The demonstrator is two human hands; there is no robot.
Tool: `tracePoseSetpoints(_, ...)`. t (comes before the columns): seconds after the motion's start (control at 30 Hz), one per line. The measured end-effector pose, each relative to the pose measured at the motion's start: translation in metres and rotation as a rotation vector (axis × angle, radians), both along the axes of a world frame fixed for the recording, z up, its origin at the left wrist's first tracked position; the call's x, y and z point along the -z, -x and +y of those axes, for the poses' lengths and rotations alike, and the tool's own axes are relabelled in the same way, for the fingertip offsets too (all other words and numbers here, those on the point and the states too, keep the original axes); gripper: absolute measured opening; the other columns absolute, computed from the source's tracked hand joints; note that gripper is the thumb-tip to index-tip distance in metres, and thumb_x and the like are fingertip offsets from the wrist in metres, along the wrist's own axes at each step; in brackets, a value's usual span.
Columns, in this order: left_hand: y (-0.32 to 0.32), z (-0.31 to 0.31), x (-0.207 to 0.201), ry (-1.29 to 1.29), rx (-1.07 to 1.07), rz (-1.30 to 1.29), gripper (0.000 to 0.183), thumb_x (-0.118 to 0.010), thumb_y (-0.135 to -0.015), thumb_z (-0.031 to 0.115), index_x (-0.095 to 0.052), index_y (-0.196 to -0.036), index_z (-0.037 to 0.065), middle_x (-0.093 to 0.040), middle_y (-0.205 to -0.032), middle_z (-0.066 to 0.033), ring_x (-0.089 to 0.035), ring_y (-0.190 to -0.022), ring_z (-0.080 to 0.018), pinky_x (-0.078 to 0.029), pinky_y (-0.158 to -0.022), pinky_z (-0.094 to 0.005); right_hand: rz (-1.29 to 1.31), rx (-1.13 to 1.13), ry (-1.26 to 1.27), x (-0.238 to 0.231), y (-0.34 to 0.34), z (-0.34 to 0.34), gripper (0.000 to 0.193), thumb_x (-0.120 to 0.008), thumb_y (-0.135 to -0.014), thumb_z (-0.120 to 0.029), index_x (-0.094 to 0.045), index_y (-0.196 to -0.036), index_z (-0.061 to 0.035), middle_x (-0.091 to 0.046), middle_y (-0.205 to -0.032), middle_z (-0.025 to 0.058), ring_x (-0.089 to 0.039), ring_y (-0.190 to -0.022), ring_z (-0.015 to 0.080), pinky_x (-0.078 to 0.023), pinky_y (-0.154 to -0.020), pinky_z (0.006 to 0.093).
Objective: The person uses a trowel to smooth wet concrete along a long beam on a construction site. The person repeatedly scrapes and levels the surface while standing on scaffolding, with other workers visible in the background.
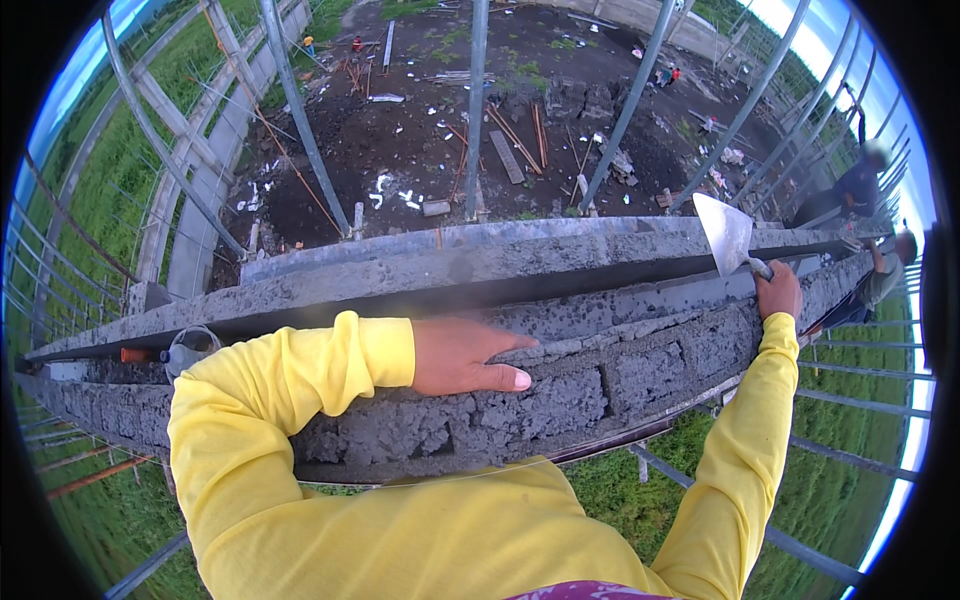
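Note:
My right hand (pixel 778 292) is closed round the handle of a trowel (pixel 724 232), whose pale pointed blade tilts up over the gap beyond the wall. Across the top of a rough grey block wall (pixel 650 372) lies my left hand (pixel 468 357), its thumb and fingers apart and nothing seen in them. Wet-looking mortar (pixel 560 350) runs along the wall's top edge beside that hand. Both my arms are in yellow sleeves.
A concrete beam (pixel 400 285) runs parallel beyond the wall, with a trough between. Upright metal poles (pixel 476 110) stand past it, above a debris-strewn ground far below. A bucket (pixel 190 350) is by my left elbow. Two people (pixel 880 275) are along the wall at right.

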State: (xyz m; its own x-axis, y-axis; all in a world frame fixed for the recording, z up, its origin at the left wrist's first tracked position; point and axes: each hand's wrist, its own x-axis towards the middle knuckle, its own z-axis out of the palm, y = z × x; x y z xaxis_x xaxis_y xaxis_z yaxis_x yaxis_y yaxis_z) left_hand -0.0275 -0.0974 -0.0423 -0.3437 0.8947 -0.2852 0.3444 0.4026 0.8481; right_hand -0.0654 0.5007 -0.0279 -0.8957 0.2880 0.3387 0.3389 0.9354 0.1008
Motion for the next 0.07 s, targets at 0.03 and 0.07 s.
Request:
tracePoseSetpoints(0.03, 0.0004, 0.0001, -0.0002, 0.003, 0.001, -0.003, 0.090, -0.045, -0.117, 0.065, -0.037, -0.172, -0.005, -0.046, -0.171, -0.0348, -0.046, -0.160, -0.0473, -0.036, -0.133, -0.0501, -0.004, -0.004, 0.016, 0.0002, 0.0002, 0.0009, 0.029, -0.080, -0.095, -0.034, -0.072, -0.100, -0.0060, -0.074, -0.109, 0.0213, -0.070, -0.110, 0.0488, -0.055, -0.092, 0.0590)
tracePoseSetpoints(0.07, 0.0008, 0.0000, -0.0004, 0.007, 0.002, -0.006, 0.090, -0.045, -0.117, 0.065, -0.037, -0.172, -0.005, -0.045, -0.171, -0.0347, -0.045, -0.160, -0.0472, -0.036, -0.133, -0.0499, -0.012, 0.001, 0.000, 0.0004, 0.0008, 0.0018, 0.029, -0.080, -0.094, -0.034, -0.072, -0.100, -0.0062, -0.074, -0.110, 0.0213, -0.070, -0.110, 0.0487, -0.055, -0.092, 0.0589)
